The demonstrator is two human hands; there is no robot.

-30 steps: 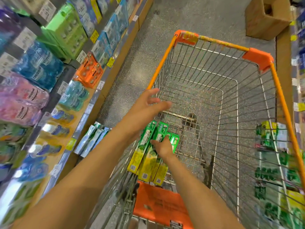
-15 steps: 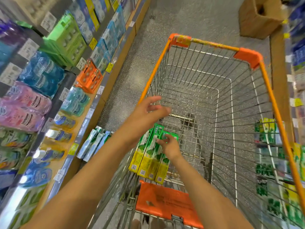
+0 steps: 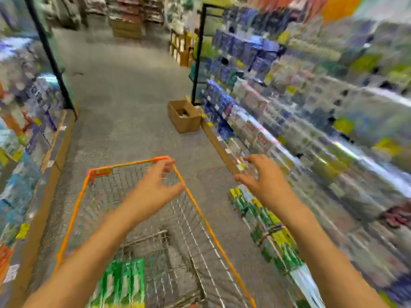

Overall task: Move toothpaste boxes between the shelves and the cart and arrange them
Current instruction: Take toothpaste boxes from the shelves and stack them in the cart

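The frame is heavily blurred by motion. Green and yellow toothpaste boxes (image 3: 121,283) lie in the near end of the wire cart (image 3: 75,214) with orange rims. My left hand (image 3: 155,190) hovers over the cart's far right corner, fingers spread and loosely bent, holding nothing. To the right of the cart, my right hand (image 3: 260,176) is raised towards the right-hand shelves, fingers spread, holding nothing. More green and yellow toothpaste boxes (image 3: 266,221) stand on the low right shelf below that hand.
Stocked shelves (image 3: 322,121) line the right side and other shelves (image 3: 24,130) the left. A brown cardboard box (image 3: 184,116) sits on the grey aisle floor (image 3: 124,96) beyond the cart. A black upright post (image 3: 198,54) stands at the shelf end.
Both hands have left the toothpaste boxes in the cart and risen. The view has swung up and to the right, towards the right-hand shelves; the right hand now reaches that way.
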